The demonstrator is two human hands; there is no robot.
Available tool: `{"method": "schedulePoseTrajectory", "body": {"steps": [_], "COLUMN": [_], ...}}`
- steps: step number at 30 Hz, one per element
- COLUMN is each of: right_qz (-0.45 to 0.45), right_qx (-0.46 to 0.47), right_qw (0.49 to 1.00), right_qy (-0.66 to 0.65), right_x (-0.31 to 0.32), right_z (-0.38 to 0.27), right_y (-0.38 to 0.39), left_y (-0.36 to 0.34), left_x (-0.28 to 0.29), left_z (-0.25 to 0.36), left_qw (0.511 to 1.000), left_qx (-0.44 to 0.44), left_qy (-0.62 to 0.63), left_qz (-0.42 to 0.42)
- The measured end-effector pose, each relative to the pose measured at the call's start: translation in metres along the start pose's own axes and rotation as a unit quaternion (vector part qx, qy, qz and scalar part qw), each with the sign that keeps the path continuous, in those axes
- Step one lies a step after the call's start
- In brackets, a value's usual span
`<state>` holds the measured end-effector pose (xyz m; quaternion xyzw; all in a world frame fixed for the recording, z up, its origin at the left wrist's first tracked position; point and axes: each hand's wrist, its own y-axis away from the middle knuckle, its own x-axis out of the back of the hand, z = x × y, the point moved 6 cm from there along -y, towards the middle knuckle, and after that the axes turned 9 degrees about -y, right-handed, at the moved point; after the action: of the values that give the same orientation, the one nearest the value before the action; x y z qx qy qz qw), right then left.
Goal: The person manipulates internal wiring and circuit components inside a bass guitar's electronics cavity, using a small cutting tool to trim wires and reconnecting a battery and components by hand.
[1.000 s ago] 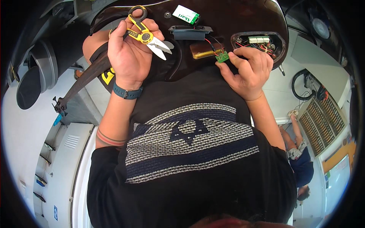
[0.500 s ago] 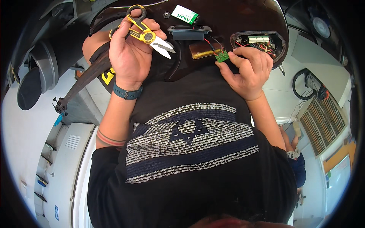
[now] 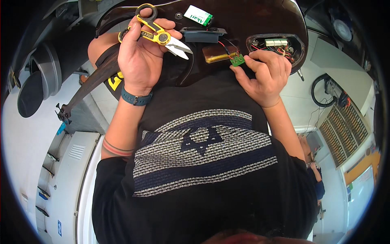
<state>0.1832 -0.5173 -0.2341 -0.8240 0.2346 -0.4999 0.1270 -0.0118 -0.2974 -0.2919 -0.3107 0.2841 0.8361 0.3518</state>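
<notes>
My left hand (image 3: 142, 57) is closed round yellow-and-black scissors (image 3: 162, 38), whose silvery blades point right and stand slightly parted. Between thumb and forefinger, my right hand (image 3: 266, 75) pinches a small green circuit board (image 3: 237, 60). Red and black wires run from the board up to a dark battery box (image 3: 202, 35) set in the dark guitar body (image 3: 239, 16). On the guitar above the box lies a white-and-green block battery (image 3: 198, 15). Right of the board, an open cavity (image 3: 276, 46) shows a white connector and tangled coloured wires.
An amber rectangular recess (image 3: 219, 54) lies left of the board. The guitar neck (image 3: 93, 83) slants to the lower left, toward the headstock. A grey bin-like container (image 3: 44, 73) stands at the left, a drawer rack (image 3: 344, 132) at the right. Another person (image 3: 317, 179) is partly visible at lower right.
The scissors in my left hand have shifted slightly right, and their blades have tilted toward level. My right hand stays put with the circuit board. The person at lower right has moved.
</notes>
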Motion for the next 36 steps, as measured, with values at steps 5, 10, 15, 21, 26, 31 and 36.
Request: {"method": "schedulePoseTrajectory", "body": {"steps": [5,10,15,21,26,31,36], "right_qz": [-0.003,-0.002,0.0,-0.005,-0.005,-0.003,-0.002], "right_qx": [-0.001,0.002,0.0,0.001,0.0,0.0,0.004], "right_qw": [1.0,1.0,1.0,1.0,1.0,1.0,1.0], "right_qy": [0.002,0.001,-0.001,-0.002,-0.005,-0.003,-0.007], "right_x": [0.0,0.0,-0.001,-0.001,-0.001,-0.002,0.0], "right_z": [-0.001,-0.001,-0.002,-0.002,-0.002,-0.002,-0.003], "right_y": [-0.001,-0.002,-0.004,-0.003,-0.003,-0.002,-0.003], "left_y": [0.0,0.001,0.011,0.02,0.019,0.017,0.018], "left_x": [0.002,0.003,-0.018,-0.059,-0.073,-0.084,-0.093], "left_z": [0.001,0.002,0.016,0.032,0.027,0.017,0.016], "left_qw": [1.0,0.999,0.997,0.954,0.934,0.924,0.912], "left_qx": [-0.002,-0.011,-0.046,-0.128,-0.145,-0.153,-0.158], "left_qy": [0.0,0.006,-0.059,-0.263,-0.301,-0.324,-0.35], "left_qz": [-0.01,-0.031,-0.024,-0.067,-0.125,-0.137,-0.144]}}
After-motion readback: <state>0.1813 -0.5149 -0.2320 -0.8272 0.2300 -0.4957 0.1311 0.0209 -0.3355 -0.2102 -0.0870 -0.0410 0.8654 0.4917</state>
